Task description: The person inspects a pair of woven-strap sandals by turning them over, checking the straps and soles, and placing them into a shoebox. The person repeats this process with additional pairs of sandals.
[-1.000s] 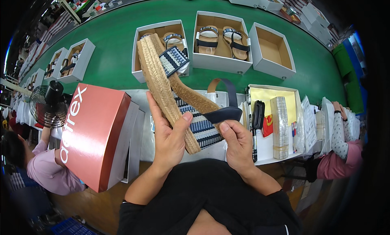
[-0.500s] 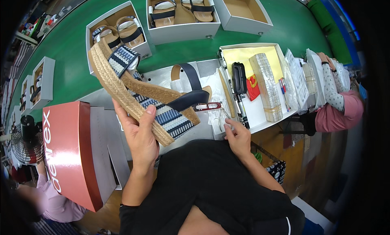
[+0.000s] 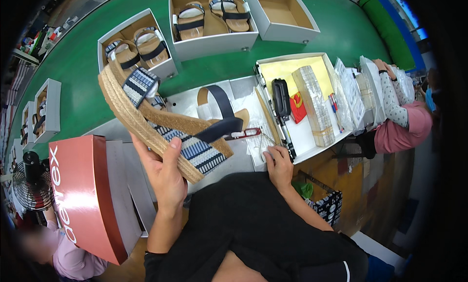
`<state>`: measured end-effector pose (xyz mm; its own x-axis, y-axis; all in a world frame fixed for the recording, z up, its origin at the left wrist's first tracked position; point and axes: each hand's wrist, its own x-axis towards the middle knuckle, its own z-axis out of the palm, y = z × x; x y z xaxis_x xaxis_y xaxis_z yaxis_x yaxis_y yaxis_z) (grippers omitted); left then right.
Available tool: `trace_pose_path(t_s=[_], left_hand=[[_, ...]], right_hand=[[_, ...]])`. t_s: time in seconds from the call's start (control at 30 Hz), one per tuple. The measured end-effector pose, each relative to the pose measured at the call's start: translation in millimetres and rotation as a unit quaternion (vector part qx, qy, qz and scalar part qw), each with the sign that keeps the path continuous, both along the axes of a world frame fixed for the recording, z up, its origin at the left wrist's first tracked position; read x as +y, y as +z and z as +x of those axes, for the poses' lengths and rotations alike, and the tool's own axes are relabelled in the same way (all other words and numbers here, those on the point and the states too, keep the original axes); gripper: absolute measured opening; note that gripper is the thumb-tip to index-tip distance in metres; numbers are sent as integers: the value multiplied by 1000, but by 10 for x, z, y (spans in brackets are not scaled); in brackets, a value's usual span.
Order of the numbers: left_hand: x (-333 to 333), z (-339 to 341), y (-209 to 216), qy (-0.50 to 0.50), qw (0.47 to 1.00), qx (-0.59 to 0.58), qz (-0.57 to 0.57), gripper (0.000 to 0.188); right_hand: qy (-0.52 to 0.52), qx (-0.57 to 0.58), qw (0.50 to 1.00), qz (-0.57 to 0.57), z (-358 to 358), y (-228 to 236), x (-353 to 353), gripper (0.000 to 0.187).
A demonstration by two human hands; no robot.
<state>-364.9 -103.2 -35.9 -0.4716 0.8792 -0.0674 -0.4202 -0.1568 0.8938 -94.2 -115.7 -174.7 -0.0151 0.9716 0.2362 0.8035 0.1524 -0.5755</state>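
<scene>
My left hand (image 3: 165, 177) grips a wedge sandal (image 3: 146, 128) by its braided-rope sole, thumb on the near end. The sandal is tilted on its side, with blue-and-white woven straps and a navy strap. Behind it on the metal worktop lies a second sandal (image 3: 220, 102), partly hidden, its navy strap standing up. My right hand (image 3: 280, 169) rests at the worktop's near edge, fingers curled in by a thin metal tool (image 3: 263, 141); what they pinch, if anything, is hidden. A small dark-red framed item (image 3: 249, 132) lies just beyond.
A white tray (image 3: 319, 148) at the right holds a wrapped block, pens and a black case. Shoe boxes (image 3: 214, 42) with sandals line the green table (image 3: 195, 63). A red-brown box (image 3: 78, 194) stands left. Co-workers are at both sides, one with a patterned sleeve (image 3: 394, 104).
My right hand has moved slightly down and left, its fingers curling in over the metal tool. The view has shifted a little; my left hand still holds the sandal.
</scene>
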Motion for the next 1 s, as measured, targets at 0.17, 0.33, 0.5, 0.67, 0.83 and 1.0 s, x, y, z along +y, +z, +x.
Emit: trace_pose_path(t_s=[0.17,0.33,0.5,0.67,0.83,1.0], left_hand=[[16,-10,38,6,1000,-2,17,89],[36,-66,18,10,999,-7,30,91],[65,-103,14,6,999,-21,37,92],[70,-147,59,4,998,-33,48,92],[176,-208,52,-2,998,-22,56,92],[191,-170,296,0,997,-1,73,93]], right_hand=[[-9,7,999,48,26,-58,-45,11],[-22,26,999,4,-1,-101,-38,12],[-26,24,999,-16,43,-136,-50,9],[15,-26,999,25,29,-87,-29,9],[116,-8,990,86,-14,161,91,8],[244,122,918,287,-615,1108,559,23]])
